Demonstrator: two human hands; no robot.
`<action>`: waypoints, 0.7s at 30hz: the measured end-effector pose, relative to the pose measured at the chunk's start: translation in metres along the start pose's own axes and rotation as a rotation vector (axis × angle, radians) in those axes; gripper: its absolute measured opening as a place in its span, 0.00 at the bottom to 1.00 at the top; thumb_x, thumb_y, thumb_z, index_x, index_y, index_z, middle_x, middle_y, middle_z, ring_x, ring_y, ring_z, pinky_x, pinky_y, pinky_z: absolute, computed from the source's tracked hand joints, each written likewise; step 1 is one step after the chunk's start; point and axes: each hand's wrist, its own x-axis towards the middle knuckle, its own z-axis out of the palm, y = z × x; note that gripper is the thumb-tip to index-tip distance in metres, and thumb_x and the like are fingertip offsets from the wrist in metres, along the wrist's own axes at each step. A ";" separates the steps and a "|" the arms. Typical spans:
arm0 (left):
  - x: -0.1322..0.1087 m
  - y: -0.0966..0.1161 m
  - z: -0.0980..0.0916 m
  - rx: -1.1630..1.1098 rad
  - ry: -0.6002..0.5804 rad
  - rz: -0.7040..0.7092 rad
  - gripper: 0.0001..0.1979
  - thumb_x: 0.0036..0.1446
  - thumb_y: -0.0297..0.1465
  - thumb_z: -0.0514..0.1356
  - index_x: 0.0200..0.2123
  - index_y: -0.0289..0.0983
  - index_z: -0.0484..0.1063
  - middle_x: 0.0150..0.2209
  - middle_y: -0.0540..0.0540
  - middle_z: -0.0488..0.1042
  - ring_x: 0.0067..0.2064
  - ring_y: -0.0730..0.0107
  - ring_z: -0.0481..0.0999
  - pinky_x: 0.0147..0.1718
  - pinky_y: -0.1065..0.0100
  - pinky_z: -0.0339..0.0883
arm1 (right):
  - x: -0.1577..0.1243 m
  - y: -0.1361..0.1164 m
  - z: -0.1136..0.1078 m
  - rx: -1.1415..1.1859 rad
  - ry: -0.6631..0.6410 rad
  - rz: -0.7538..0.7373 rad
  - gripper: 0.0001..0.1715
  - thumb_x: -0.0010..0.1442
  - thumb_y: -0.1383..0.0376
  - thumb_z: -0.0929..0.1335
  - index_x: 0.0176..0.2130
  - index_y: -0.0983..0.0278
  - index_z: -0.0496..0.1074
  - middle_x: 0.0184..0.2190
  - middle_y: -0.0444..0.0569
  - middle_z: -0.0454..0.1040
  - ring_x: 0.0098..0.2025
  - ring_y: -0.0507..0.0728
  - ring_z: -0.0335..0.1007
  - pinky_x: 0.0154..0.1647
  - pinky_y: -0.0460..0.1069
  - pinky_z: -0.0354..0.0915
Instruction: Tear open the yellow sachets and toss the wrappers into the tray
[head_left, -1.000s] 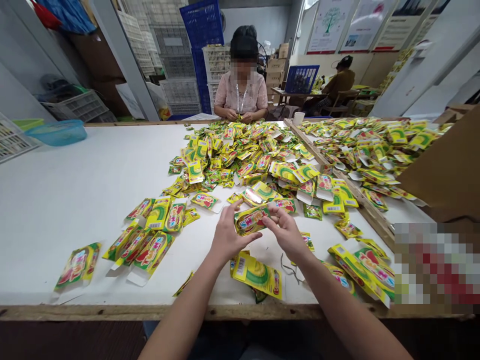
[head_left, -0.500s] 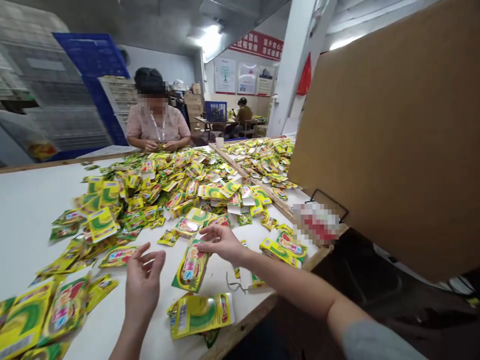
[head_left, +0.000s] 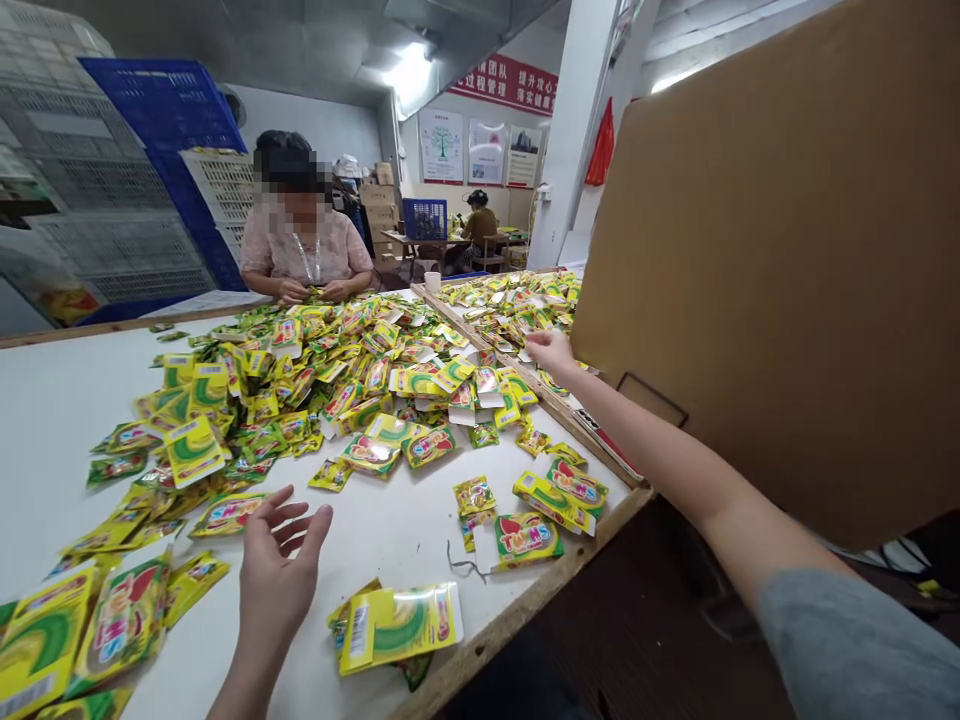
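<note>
The left hand (head_left: pixel 277 570) is seen low over the white bench (head_left: pixel 67 420), its grip wide open and empty, the fingers spread just beside loose foil sachets (head_left: pixel 229 514). A yellow-green blister card (head_left: pixel 397 628) is lying at the near bench edge, clear of both hands. The right hand (head_left: pixel 551 352) is stretched out above a wooden divider rail (head_left: pixel 480 330), its grip narrow; whether anything is pinched cannot be told. A large sheet of cardboard (head_left: pixel 750 270) is blocking the view on the right. Beyond the sachet heap (head_left: pixel 322 380), a seated co-worker (head_left: pixel 300 250) is working with both hands, with blue crates (head_left: pixel 161 130) stacked behind. Another seated person (head_left: pixel 480 225) is seen at a far table (head_left: pixel 420 240).
</note>
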 end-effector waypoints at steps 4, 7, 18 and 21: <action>-0.004 -0.002 0.002 0.060 -0.007 0.044 0.37 0.37 0.51 0.62 0.50 0.40 0.61 0.39 0.47 0.67 0.36 0.63 0.71 0.30 0.62 0.68 | -0.018 0.006 0.022 -0.131 -0.294 -0.059 0.06 0.54 0.71 0.67 0.34 0.68 0.73 0.27 0.46 0.73 0.30 0.50 0.70 0.34 0.47 0.68; -0.004 -0.003 0.003 0.091 0.005 0.089 0.35 0.38 0.50 0.62 0.49 0.40 0.61 0.38 0.47 0.67 0.36 0.63 0.71 0.32 0.61 0.69 | -0.043 0.001 0.053 -0.186 -0.556 -0.182 0.09 0.46 0.75 0.68 0.31 0.66 0.75 0.27 0.45 0.75 0.31 0.53 0.72 0.36 0.48 0.67; -0.002 -0.012 0.009 0.274 -0.059 0.187 0.32 0.46 0.49 0.58 0.50 0.36 0.60 0.41 0.43 0.66 0.37 0.61 0.71 0.34 0.57 0.70 | -0.083 -0.018 0.124 -0.588 -0.850 -0.601 0.39 0.48 0.69 0.70 0.59 0.67 0.59 0.53 0.63 0.66 0.60 0.68 0.54 0.59 0.65 0.49; -0.004 -0.016 0.009 0.379 -0.051 0.405 0.29 0.49 0.47 0.57 0.50 0.36 0.61 0.44 0.40 0.66 0.45 0.56 0.69 0.44 0.53 0.67 | -0.078 -0.044 0.113 -0.354 -0.818 -0.671 0.42 0.50 0.61 0.71 0.60 0.62 0.56 0.60 0.58 0.58 0.60 0.62 0.56 0.57 0.57 0.56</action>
